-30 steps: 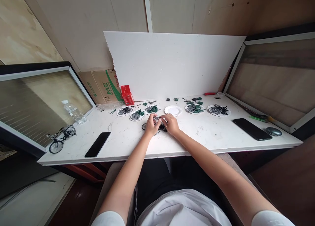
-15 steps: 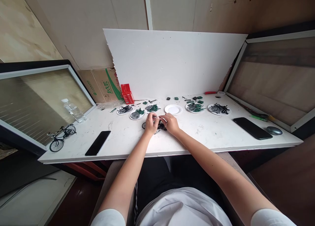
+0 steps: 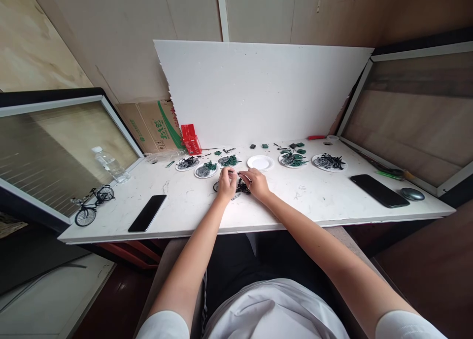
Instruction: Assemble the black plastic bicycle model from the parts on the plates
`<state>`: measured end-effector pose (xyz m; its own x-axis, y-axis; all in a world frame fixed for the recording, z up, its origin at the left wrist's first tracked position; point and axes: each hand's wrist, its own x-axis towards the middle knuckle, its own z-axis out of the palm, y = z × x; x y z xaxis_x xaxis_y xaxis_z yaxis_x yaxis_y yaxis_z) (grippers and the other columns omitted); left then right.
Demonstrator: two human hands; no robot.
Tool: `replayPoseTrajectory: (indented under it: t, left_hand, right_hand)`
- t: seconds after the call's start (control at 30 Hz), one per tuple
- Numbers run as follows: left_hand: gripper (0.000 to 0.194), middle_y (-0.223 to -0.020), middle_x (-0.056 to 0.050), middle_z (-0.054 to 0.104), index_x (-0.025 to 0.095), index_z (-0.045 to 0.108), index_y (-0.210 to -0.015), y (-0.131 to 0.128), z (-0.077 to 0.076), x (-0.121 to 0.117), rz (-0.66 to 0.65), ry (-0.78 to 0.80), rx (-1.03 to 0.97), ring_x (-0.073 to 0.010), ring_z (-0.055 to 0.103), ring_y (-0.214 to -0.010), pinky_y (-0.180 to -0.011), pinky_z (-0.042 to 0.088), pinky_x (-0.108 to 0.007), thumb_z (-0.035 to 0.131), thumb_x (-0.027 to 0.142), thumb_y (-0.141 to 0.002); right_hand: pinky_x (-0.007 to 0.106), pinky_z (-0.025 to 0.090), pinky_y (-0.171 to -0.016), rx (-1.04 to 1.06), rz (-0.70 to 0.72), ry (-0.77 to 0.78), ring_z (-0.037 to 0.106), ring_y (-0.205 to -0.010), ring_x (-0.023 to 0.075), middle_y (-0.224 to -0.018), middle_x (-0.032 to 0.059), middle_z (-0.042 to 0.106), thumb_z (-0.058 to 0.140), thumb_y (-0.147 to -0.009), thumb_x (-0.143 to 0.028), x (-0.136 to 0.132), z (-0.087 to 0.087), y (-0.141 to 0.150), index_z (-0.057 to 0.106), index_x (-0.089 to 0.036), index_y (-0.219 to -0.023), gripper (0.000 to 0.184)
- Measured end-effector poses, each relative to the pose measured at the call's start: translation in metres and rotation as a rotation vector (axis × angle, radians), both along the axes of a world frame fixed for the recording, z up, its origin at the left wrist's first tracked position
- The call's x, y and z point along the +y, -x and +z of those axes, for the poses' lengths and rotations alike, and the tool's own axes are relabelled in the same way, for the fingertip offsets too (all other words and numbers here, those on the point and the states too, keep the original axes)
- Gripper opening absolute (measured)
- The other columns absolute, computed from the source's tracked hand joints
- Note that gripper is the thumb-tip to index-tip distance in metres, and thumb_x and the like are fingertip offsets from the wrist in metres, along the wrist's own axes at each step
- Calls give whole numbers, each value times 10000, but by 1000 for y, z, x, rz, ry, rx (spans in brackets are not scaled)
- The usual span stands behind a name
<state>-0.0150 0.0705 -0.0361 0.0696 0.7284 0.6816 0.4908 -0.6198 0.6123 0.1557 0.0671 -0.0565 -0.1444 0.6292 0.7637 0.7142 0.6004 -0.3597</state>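
Note:
My left hand (image 3: 226, 182) and my right hand (image 3: 255, 183) face each other over the middle of the table, fingertips almost meeting. Each is closed in a pinch on a small dark part, too small to name. It is unclear whether they hold one part or two. Just beneath them lie black model bicycle parts (image 3: 243, 187), partly covered by the fingers. Beyond my left hand, paper plates hold grey wheels with green parts (image 3: 207, 169) and green parts (image 3: 229, 160). A plain white paper plate (image 3: 260, 163) lies behind my right hand.
An assembled model bicycle (image 3: 94, 204) stands at the left, near a plastic bottle (image 3: 110, 164) and a phone (image 3: 147, 213). Farther right are plates of green parts (image 3: 293, 160) and black parts (image 3: 329, 162), another phone (image 3: 379, 190) and a mouse (image 3: 412, 194). A red box (image 3: 191, 139) stands behind.
My fingers have shifted slightly around the small part, the left fingers drawing closer together. Both hands stay in nearly the same place; the objects on the table have not moved.

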Motion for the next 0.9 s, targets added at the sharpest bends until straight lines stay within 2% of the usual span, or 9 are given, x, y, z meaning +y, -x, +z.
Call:
replayPoseTrajectory:
  t: [0.33,0.47,0.6,0.9]
  left_hand:
    - [199,-1081,-90,660,255,532,-1072,0,-1,2,-26,-55,-1,-210,650,-926,-885,569,-367,480,445,-1045]
    - [177,-1111,-91,661,256,527,-1080,0,-2,2,-3,-20,31,-211,648,-920,-904,575,-385,540,424,-1026]
    - [255,-1092,-82,652,258,517,-1085,-1,-4,3,7,8,27,-215,651,-894,-883,577,-392,625,465,-982]
    - [207,-1071,-69,685,263,521,-1050,-2,-1,1,-48,72,-3,-205,691,-883,-860,589,-373,598,449,-1001]
  right_hand:
    - [318,441,-669,7,12,-23,617,-828,238,-853,95,666,507,-1116,-416,-2,2,0,812,-227,-1150,360]
    - [309,417,-645,-1,6,-27,597,-807,231,-830,89,650,498,-1118,-389,-3,2,-1,807,-226,-1121,349]
    - [305,391,-621,-16,-5,-36,572,-771,221,-804,83,628,464,-1124,-349,-3,2,0,802,-215,-1065,369]
    - [319,435,-672,-18,-1,-24,592,-808,232,-857,92,661,469,-1122,-378,-2,2,1,792,-223,-1116,358]
